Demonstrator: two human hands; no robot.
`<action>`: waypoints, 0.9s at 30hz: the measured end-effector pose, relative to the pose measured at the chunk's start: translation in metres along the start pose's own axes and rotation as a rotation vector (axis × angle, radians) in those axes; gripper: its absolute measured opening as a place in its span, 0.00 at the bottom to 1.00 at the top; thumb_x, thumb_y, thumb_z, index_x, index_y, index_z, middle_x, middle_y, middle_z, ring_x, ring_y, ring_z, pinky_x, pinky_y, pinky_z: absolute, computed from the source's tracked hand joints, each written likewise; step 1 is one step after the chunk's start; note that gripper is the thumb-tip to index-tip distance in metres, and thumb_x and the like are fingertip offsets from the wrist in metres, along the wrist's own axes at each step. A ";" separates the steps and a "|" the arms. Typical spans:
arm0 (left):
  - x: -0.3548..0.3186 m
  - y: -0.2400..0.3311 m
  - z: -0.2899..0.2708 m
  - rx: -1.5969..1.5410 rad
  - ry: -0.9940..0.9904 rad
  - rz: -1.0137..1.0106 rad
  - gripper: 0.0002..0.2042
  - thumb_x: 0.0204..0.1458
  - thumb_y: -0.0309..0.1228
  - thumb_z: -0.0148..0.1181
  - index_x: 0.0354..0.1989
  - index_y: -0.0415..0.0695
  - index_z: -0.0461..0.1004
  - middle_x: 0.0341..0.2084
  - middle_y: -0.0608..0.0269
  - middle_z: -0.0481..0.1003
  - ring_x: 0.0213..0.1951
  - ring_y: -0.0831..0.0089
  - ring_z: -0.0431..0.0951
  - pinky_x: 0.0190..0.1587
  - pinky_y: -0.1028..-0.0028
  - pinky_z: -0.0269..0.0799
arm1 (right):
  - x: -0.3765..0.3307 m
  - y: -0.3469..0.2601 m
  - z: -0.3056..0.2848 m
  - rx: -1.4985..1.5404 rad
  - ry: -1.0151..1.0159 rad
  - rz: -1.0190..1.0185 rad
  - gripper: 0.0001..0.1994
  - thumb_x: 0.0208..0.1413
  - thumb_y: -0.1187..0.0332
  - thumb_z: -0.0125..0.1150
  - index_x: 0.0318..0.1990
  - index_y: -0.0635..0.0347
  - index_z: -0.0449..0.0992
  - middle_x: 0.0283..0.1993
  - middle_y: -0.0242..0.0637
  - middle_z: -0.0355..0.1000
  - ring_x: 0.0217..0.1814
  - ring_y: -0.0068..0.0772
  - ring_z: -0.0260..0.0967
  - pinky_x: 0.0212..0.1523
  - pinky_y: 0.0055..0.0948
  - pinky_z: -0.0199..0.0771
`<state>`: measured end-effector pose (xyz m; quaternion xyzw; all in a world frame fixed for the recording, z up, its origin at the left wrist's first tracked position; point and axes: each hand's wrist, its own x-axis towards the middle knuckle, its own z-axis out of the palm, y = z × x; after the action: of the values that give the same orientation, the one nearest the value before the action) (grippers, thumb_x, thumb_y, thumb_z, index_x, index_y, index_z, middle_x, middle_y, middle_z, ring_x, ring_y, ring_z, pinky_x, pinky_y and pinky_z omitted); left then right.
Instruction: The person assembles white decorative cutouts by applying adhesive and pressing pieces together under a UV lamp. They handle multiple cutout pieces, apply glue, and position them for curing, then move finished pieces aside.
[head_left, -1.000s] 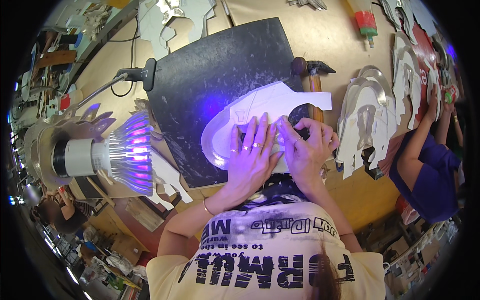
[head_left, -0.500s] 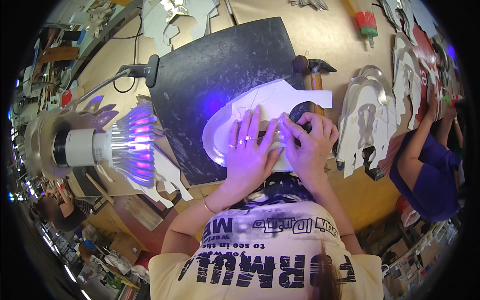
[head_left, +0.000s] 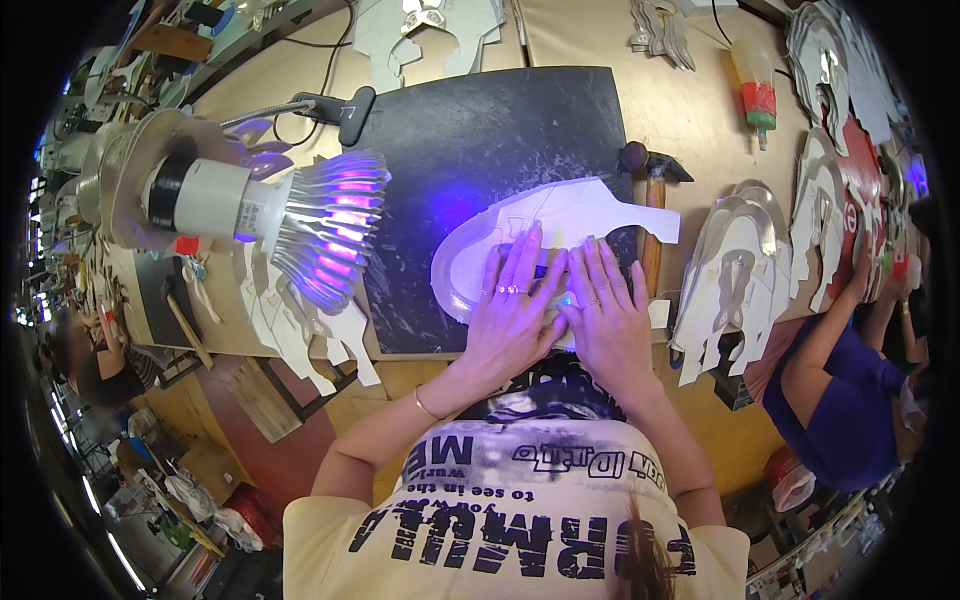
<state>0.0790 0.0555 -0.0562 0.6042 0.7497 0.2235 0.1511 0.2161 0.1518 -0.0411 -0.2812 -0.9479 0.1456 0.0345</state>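
Note:
A white and silver shoe upper piece point(head_left: 585, 207) lies flat on the black board point(head_left: 490, 125). My left hand point(head_left: 512, 312) rests on it with its fingers stretched out and slightly spread. Beside it, my right hand point(head_left: 606, 318) lies with long fingers pointing away from me, pressing on the near part of the piece. Both palms cover its lower middle, so what lies beneath them is hidden. Bluish light glows between the two thumbs. A lamp with a ribbed silver head point(head_left: 335, 232) stands to the left, casting a violet spot on the board.
Just right of the board is a hammer point(head_left: 654, 205) with a wooden handle. Stacked shoe upper pieces point(head_left: 735, 270) lie farther right, and others point(head_left: 425, 50) at the back. A bottle with a red band point(head_left: 757, 97) lies at the back right. Another person point(head_left: 835, 395) works at the far right.
My right hand has gone from pinching at the piece's middle to lying flat with straightened fingers. My left hand stays on the piece. The whole view has shifted, with the lamp appearing farther right.

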 end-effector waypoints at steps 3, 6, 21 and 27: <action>-0.001 0.002 -0.003 -0.037 -0.006 -0.038 0.34 0.50 0.42 0.61 0.66 0.42 0.62 0.70 0.39 0.48 0.71 0.48 0.49 0.71 0.49 0.41 | -0.003 0.001 0.004 0.057 0.007 0.009 0.30 0.61 0.55 0.54 0.68 0.59 0.61 0.73 0.41 0.56 0.77 0.39 0.49 0.73 0.55 0.39; 0.002 0.007 -0.006 0.046 -0.012 -0.054 0.34 0.50 0.42 0.62 0.65 0.42 0.63 0.70 0.41 0.49 0.71 0.49 0.50 0.70 0.49 0.43 | -0.001 0.001 0.004 0.062 0.036 0.013 0.29 0.61 0.56 0.55 0.68 0.58 0.62 0.71 0.40 0.59 0.76 0.40 0.50 0.73 0.56 0.38; 0.029 0.015 -0.007 0.072 0.103 0.086 0.26 0.51 0.40 0.65 0.59 0.49 0.71 0.70 0.47 0.53 0.70 0.49 0.52 0.67 0.46 0.47 | 0.012 0.032 -0.029 0.122 0.370 0.117 0.17 0.51 0.77 0.59 0.46 0.48 0.82 0.53 0.42 0.68 0.58 0.45 0.62 0.61 0.43 0.56; 0.034 0.026 0.005 0.226 0.082 0.045 0.27 0.49 0.38 0.66 0.59 0.48 0.71 0.70 0.51 0.54 0.68 0.51 0.56 0.65 0.46 0.52 | 0.021 0.046 -0.017 0.136 0.432 0.323 0.23 0.57 0.73 0.58 0.61 0.54 0.70 0.50 0.46 0.67 0.52 0.49 0.65 0.55 0.45 0.62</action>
<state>0.0954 0.0938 -0.0459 0.6246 0.7618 0.1653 0.0462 0.2246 0.2046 -0.0393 -0.4501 -0.8496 0.1490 0.2311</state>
